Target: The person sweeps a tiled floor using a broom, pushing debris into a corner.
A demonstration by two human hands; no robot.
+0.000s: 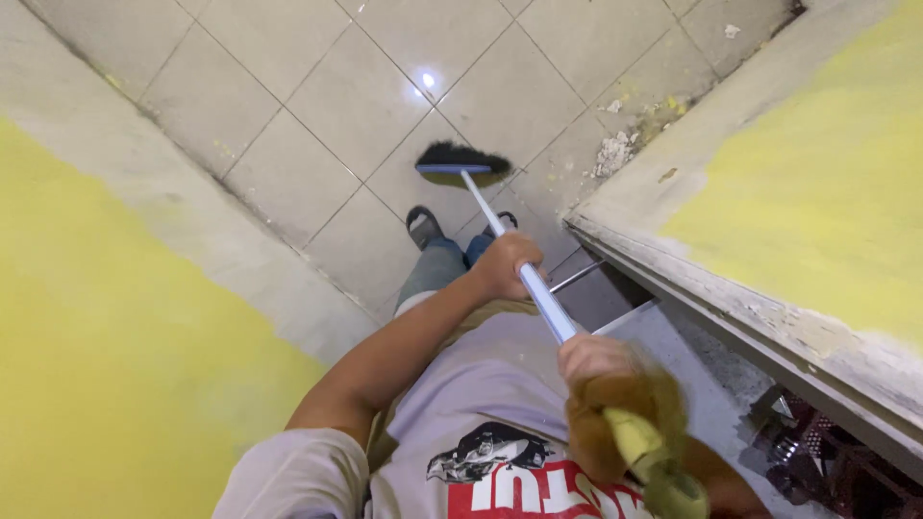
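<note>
Right hand (594, 358): nearest the camera, grip wrapped around the upper part of the broom handle (538, 293), fingers curled shut on it; a brownish-yellow cloth or glove (630, 423) bunches at the wrist below.
Left hand (505, 264): farther down the same handle, grip closed around it, arm stretched forward across the body.
Broom handle: thin, straight, smooth pole, pale blue-white and glossy, slanting away from both grips toward the floor.
Broom head (463, 161): far end of the handle, well beyond the left grip, resting on the floor just ahead of the feet; blue bar, dark soft bristles fanned out.
Floor (317, 86): pale square tiles, shiny, with thin grout lines.
Debris pile (613, 154): crumbly whitish rubble to the right of the broom head, against the wall base.
Walls (827, 183): yellow paint over rough grey plaster, flaking at the edges, on both sides.
</note>
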